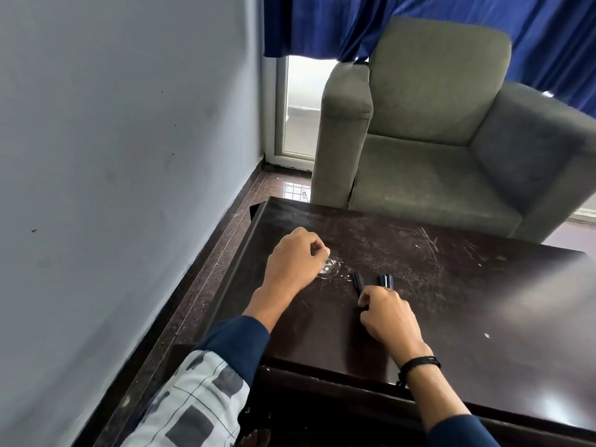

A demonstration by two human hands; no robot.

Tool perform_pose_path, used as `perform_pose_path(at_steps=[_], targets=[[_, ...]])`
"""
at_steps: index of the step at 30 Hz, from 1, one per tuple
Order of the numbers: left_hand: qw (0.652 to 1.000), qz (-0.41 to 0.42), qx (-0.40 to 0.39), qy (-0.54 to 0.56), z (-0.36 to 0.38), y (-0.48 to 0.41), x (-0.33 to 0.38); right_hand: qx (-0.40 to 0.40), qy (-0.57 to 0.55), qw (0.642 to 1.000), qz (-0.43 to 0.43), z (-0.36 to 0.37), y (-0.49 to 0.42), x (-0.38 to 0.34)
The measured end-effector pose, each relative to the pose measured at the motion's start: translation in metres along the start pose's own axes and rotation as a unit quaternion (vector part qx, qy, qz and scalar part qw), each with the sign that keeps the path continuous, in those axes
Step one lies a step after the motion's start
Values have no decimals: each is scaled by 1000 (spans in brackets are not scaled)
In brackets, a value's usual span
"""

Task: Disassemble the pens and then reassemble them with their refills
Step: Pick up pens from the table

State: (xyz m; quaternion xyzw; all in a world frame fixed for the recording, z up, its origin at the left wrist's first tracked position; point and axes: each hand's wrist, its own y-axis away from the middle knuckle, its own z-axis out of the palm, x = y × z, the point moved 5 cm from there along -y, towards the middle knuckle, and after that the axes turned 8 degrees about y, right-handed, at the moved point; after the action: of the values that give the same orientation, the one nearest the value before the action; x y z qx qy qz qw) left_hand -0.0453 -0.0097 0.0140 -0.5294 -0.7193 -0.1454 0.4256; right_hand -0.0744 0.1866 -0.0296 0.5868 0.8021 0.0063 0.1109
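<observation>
Dark blue pens lie on the scratched dark table (467, 304). One pen (357, 280) sits just left of a pair of pens (387, 280), all pointing away from me. My right hand (388, 314) rests on the table over their near ends with its fingers curled onto them; the lower parts of the pens are hidden beneath it. My left hand (295, 264) is on the table further left, fingers curled into a loose fist, and I see nothing in it. It is apart from the pens.
A grey armchair (451, 140) stands right behind the table's far edge. A grey wall (113, 156) runs along the left, with a strip of polished floor (209, 262) between it and the table. Blue curtains (322, 24) hang above a glass door.
</observation>
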Motion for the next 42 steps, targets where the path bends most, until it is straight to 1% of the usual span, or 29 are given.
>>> perform_pose_path(at_steps=[2,4,8,11,15,18,21,23,27,29,32,34,36,40,42], targets=[[1000,-5,2,-30,2,-1,-1,-15,-25,1000,4,0,-1,-3],[997,-26,-12,-65,7,-2,-6,-28,-71,997,13,-2,-4,-7],[985,-129,-98,-60,20,-4,-20,-53,-177,983,8,-7,-12,-16],[975,-181,-128,9,25,-4,-25,-82,-241,967,-7,-8,-10,-19],[956,-209,-142,151,31,1,-24,-107,-260,959,-24,-9,-7,-13],[932,-222,-159,237,32,6,-20,-100,-278,955,-26,-13,-4,-9],[912,-224,-182,291,31,9,-15,-81,-283,955,-24,-16,-4,-4],[903,-223,-182,319,29,9,-14,-66,-284,956,-27,-17,-4,-3],[891,-233,-184,343,30,10,-12,-26,-291,955,-48,-18,-5,-9],[891,-234,-189,341,32,12,-10,-2,-252,966,-50,-17,-5,-13],[892,-232,-195,336,34,14,-9,36,-153,986,-53,-15,-2,-16],[890,-233,-197,339,35,14,-8,66,-121,988,-70,-15,1,-19],[884,-240,-196,351,34,14,-7,78,-130,986,-75,-14,1,-20],[873,-253,-183,376,35,14,-7,82,-159,983,-43,-13,-3,-18],[872,-255,-175,380,36,14,-7,84,-151,985,-29,-11,-3,-19]])
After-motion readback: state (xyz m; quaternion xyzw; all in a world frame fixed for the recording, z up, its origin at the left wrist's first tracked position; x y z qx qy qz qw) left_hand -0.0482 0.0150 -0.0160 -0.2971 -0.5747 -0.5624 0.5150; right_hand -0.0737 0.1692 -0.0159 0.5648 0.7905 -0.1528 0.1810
